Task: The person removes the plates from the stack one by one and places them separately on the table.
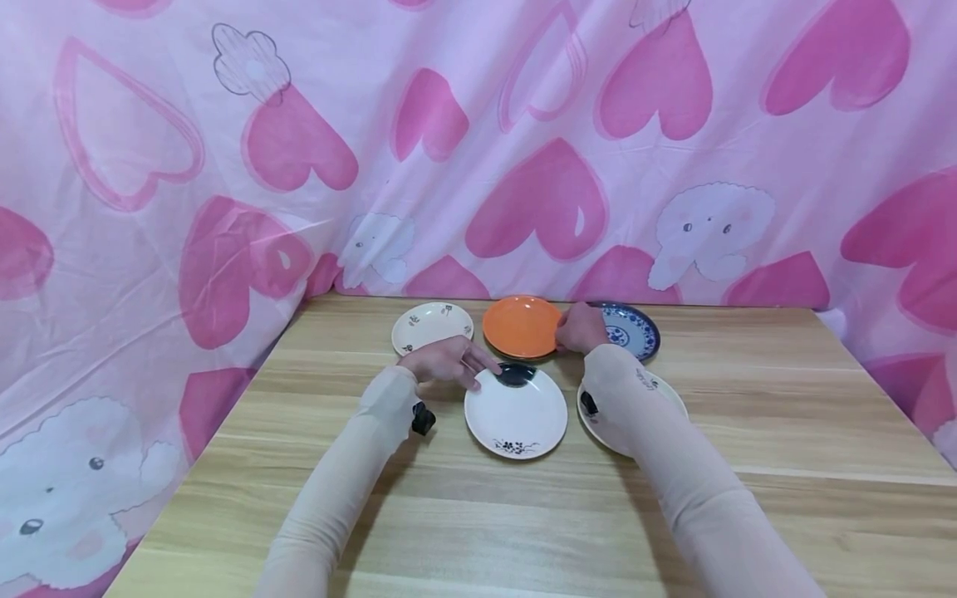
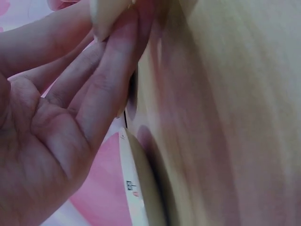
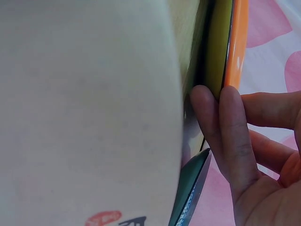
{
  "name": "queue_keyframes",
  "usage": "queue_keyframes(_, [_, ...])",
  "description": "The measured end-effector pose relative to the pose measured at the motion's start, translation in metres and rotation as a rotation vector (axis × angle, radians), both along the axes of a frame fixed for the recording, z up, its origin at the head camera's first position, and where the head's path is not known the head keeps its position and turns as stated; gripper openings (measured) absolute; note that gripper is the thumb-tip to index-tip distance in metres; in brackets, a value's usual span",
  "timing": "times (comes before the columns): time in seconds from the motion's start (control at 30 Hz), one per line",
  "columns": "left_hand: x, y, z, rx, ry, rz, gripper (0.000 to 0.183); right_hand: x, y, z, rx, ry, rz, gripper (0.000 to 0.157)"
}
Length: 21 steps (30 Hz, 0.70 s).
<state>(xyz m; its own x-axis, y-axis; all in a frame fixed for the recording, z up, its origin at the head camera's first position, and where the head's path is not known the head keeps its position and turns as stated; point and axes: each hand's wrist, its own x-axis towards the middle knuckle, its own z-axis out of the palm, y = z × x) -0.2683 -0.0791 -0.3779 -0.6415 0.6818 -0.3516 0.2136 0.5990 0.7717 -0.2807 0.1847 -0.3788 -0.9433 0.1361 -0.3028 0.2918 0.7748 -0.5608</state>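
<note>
A white plate (image 1: pixel 516 415) with a black patch and a dark flower print sits in the middle. My left hand (image 1: pixel 446 361) pinches its far left rim. In the left wrist view, the pale plate edge (image 2: pixel 107 19) is between thumb and fingers, above the wood. At the back middle is an orange plate (image 1: pixel 521 328). My right hand (image 1: pixel 581 330) grips its right rim, with two fingers at the rim and underside in the right wrist view, where the orange rim (image 3: pixel 236 47) shows.
A cream plate with small prints (image 1: pixel 429 324) lies back left, a blue-and-white plate (image 1: pixel 639 332) back right, partly behind my right hand. Under my right forearm is another pale plate (image 1: pixel 665 397). A pink heart-print curtain (image 1: pixel 538 199) hangs behind the wooden table (image 1: pixel 478 523).
</note>
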Motion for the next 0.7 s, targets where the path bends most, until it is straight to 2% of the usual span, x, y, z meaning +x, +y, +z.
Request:
queue_keyframes(0.13, [0.0008,0.003,0.0029,-0.035,0.004,0.002,0.041,0.0001,0.0005,-0.0008,-0.004,0.007,0.004,0.028])
queue_keyframes(0.37, [0.0017,0.0049,0.0061,-0.068,0.086,-0.032,0.041,0.0008,0.0014,-0.0017,-0.004,0.014,0.0,0.029])
queue_keyframes(0.7, [0.0045,0.0065,0.0059,-0.074,0.126,-0.018,0.041,0.0013,0.0018,-0.0018,-0.013,0.023,0.017,0.028])
